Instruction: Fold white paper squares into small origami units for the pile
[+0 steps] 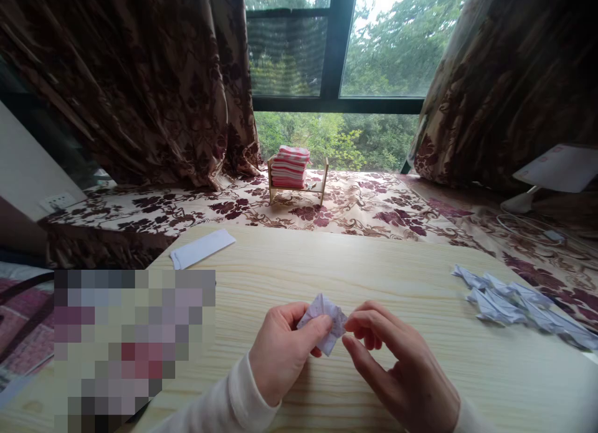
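A small folded piece of white paper with creases and faint marks is held above the table by my left hand. The left thumb lies across its front, and the fingers are mostly hidden behind it. Close to the paper's right corner is my right hand, with its fingers curled and a narrow gap between thumb and index fingertip. Whether those fingertips touch the paper I cannot tell.
On the light wooden table, folded white paper pieces lie at the right and a flat paper strip at the far left. Beyond, a small rack holds stacked pink-and-white cloths. A lamp stands at right. The lower left is pixelated.
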A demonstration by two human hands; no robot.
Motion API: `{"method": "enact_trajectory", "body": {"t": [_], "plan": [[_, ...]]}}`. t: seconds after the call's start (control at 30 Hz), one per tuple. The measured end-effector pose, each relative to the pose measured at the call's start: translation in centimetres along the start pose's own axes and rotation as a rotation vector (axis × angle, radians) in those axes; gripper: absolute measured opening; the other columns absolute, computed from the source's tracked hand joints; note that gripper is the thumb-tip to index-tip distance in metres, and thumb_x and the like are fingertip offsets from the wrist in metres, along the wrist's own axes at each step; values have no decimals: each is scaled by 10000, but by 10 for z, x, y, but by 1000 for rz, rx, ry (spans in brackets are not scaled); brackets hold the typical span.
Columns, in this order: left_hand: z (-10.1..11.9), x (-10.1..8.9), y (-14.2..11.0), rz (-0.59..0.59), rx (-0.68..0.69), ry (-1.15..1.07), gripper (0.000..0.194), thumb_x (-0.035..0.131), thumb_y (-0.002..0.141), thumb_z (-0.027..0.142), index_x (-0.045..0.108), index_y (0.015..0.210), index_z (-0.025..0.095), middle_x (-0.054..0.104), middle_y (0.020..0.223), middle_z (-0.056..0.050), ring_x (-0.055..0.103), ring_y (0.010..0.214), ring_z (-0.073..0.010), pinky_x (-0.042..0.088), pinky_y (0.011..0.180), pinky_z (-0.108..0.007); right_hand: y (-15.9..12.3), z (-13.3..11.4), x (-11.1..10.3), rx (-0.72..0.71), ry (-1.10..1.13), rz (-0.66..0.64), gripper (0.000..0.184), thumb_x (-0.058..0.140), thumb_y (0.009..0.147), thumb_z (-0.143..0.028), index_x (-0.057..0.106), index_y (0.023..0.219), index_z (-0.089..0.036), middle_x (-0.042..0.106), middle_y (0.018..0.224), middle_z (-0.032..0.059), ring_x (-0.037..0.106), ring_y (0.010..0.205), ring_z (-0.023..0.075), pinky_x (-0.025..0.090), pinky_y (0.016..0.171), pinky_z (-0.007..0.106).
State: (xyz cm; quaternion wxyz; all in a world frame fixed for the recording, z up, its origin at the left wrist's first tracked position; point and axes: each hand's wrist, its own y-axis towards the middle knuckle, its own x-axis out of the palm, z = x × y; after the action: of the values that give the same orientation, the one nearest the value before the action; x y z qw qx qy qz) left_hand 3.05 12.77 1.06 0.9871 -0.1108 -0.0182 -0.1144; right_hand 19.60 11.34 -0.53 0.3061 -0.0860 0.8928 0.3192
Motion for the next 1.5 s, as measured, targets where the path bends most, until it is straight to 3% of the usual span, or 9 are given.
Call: {"method": "enact_trajectory", "body": {"t": [0.4,0.67,0.93,1.3,1.5], "plan": [[3,-1,0,-102,-87,23,196,571,607,308,594,562,119,517,528,-10,434,515,-105,373,502,-230,0,2,3,-35,-37,14,106,509,829,-90,522,785,-186,505,689,4,481,589,110,396,517,245],[1,0,1,-82,-96,67,204,551,611,267,652,626,90,517,544,-9,434,534,-105,343,512,-227,-1,3,3,-45,-35,0,106,520,818,-84,524,815,-190,509,701,1,486,602,111,401,530,246],[1,1,-1,-136,-113,69,185,558,606,256,648,621,95,513,561,1,436,552,-101,348,547,-228,0,2,2,-48,-37,0,123,507,820,-72,525,788,-190,506,686,-2,477,588,106,393,518,235],[2,1,0,-87,-131,37,125,547,598,225,571,512,137,520,495,17,446,495,-87,372,485,-203,3,2,-2,-213,-203,-53,156,480,821,-45,551,846,-181,560,712,29,482,634,137,391,544,251],[2,0,0,-123,-126,30,150,557,611,258,569,532,131,488,500,22,411,502,-86,333,483,-205,3,2,-5,-266,-291,-79,143,468,855,-81,576,858,-174,562,699,36,476,630,150,371,538,263]]}}
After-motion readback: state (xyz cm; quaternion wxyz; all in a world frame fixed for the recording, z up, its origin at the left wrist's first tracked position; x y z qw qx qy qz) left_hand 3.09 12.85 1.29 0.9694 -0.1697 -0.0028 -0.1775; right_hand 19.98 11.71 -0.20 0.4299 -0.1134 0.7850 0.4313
